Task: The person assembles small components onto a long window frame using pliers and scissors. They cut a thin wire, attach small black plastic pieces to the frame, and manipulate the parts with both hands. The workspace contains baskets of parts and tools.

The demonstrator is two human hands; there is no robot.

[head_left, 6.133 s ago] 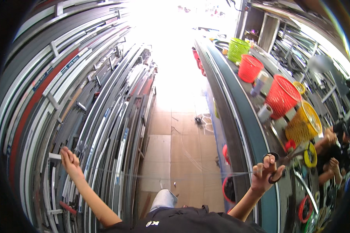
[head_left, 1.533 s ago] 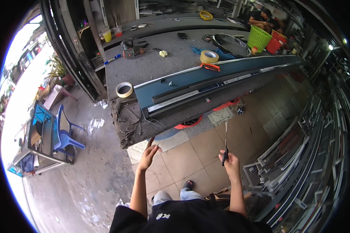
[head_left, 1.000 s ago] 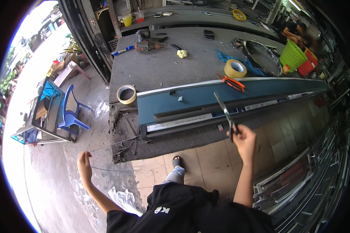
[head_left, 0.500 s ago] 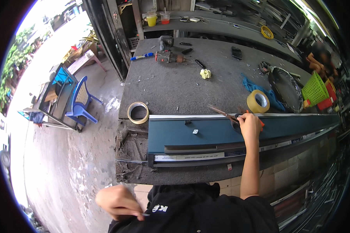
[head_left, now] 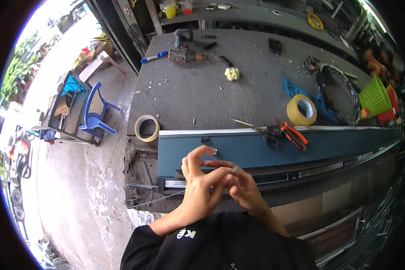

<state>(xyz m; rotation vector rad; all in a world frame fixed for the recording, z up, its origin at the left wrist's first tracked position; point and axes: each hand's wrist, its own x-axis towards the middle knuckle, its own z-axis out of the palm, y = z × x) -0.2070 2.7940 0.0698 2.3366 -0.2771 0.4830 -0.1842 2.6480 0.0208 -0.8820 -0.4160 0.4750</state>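
My left hand (head_left: 196,189) and my right hand (head_left: 246,189) meet over the near edge of a long dark blue panel (head_left: 180,150). Their fingertips are bent together, and a small pale shiny piece (head_left: 234,169) shows between them, too small to name. On the panel, right beside a left finger, sits a small white block (head_left: 215,151); a small black piece (head_left: 205,139) is behind it. Farther right, scissors (head_left: 271,136) with dark handles lie next to orange-handled pliers (head_left: 294,136), both untouched.
A tape roll (head_left: 147,128) stands left of the panel, another yellowish roll (head_left: 301,110) behind it by a blue cloth (head_left: 321,105). A cordless drill (head_left: 184,55), blue marker (head_left: 154,57), crumpled yellow ball (head_left: 231,74) and green basket (head_left: 375,96) are farther back.
My right hand has left the scissors and pliers and moved left. My left hand has risen from beside my body to meet it over the panel. The view has shifted slightly.
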